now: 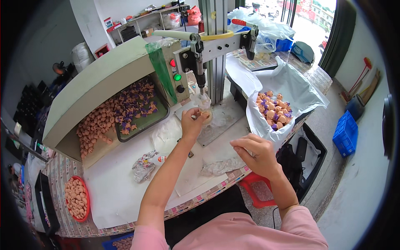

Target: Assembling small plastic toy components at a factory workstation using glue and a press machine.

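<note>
My left hand [193, 125] is at the base of a bench press [201, 81], thumb and fingers closed on a small peach-coloured doll part [206, 114]. The part sits just under the plastic-wrapped tip of the press, and my fingers partly hide it. Farther right, above the table's front edge, my right hand [259, 155] hangs in the air with its fingers stretched out and its thumb apart. Nothing shows in it. Nearest to it is a lined box [306, 89] of small peach and purple doll figures [275, 110].
Left of the press, a hooded housing [104, 68] covers loose peach doll heads [93, 125] and a dark tray [164, 114] of purple-dressed doll bodies [137, 102]. A red basket [87, 204] of peach parts stands at the left edge. Crumpled plastic [143, 166] lies on the table.
</note>
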The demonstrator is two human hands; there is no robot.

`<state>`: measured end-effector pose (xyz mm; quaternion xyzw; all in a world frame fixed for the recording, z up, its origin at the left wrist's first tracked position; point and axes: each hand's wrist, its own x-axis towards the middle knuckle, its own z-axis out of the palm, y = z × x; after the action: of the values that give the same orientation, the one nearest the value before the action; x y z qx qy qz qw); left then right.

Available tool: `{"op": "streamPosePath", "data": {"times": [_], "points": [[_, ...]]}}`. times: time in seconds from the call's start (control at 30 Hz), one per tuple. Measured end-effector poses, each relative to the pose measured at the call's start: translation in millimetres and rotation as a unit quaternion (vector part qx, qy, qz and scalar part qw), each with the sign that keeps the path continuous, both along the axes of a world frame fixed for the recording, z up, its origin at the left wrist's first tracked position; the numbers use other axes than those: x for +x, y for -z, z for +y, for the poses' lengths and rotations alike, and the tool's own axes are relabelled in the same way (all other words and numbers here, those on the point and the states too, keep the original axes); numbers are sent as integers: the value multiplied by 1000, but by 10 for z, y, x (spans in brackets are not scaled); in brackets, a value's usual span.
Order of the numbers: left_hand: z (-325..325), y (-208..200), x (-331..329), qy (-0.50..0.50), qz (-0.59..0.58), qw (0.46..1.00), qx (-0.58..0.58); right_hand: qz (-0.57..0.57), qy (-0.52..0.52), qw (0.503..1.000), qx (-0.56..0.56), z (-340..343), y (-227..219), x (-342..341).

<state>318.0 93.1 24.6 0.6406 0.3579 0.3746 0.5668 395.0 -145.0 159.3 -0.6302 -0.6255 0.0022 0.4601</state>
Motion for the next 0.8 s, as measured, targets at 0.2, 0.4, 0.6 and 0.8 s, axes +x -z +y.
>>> {"op": "streamPosePath", "data": {"times": [0.2, 0.4, 0.6, 0.8], "points": [[-105, -59, 29, -62, 49, 958, 277, -71, -75, 995, -8, 258, -311, 83], [-251, -235, 52, -39, 99, 946, 307, -125, -52, 948, 289, 1181, -726, 180], [-292, -194, 112, -58, 65, 958, 273, -40, 79, 994, 69, 2144, -1235, 494], [-256, -271, -8, -55, 114, 970, 206, 323, -166, 884, 293, 1780, -1643, 383]]}}
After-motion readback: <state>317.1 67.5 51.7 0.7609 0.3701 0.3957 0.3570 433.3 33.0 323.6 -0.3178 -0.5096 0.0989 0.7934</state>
